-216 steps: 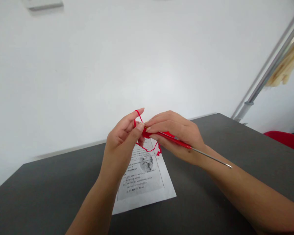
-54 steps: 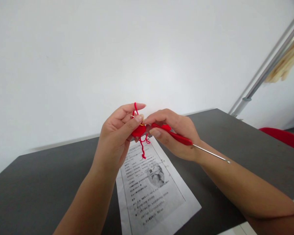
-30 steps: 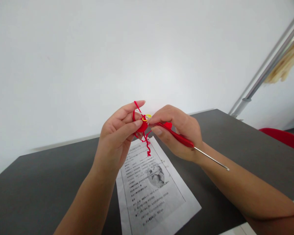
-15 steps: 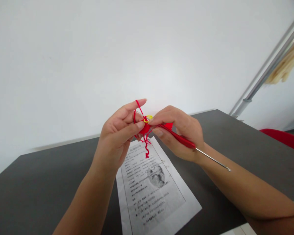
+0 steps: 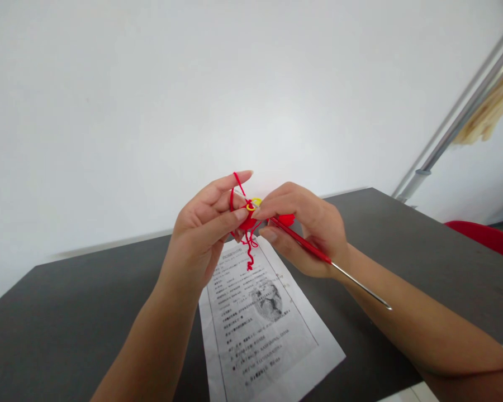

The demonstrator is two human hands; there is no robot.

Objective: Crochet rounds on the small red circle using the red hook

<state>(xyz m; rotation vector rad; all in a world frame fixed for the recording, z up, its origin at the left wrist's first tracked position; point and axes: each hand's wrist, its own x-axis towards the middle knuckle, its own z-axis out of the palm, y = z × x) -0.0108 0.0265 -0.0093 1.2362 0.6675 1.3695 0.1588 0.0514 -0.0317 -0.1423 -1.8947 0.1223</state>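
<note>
My left hand (image 5: 203, 229) pinches a small red crochet piece (image 5: 248, 223) between thumb and fingers, with red yarn (image 5: 236, 180) looped over the raised forefinger. A yellow ring marker (image 5: 252, 205) hangs on the piece, and a short yarn tail (image 5: 248, 258) dangles below. My right hand (image 5: 308, 226) is closed around a red-handled crochet hook (image 5: 304, 244), its tip at the piece and its thin metal end (image 5: 362, 288) pointing back along my forearm. Both hands are held above the table, touching at the fingertips.
A printed sheet of paper (image 5: 262, 318) with text and a picture lies on the dark grey table (image 5: 67, 324) under my hands. A metal pole (image 5: 456, 123) leans at the right, a red seat (image 5: 486, 237) beyond the table's right edge. White wall behind.
The hook's metal rear end has dipped lower as my right hand tilted. Over the last two seconds the yellow marker has come into view at the piece. My left hand stays put.
</note>
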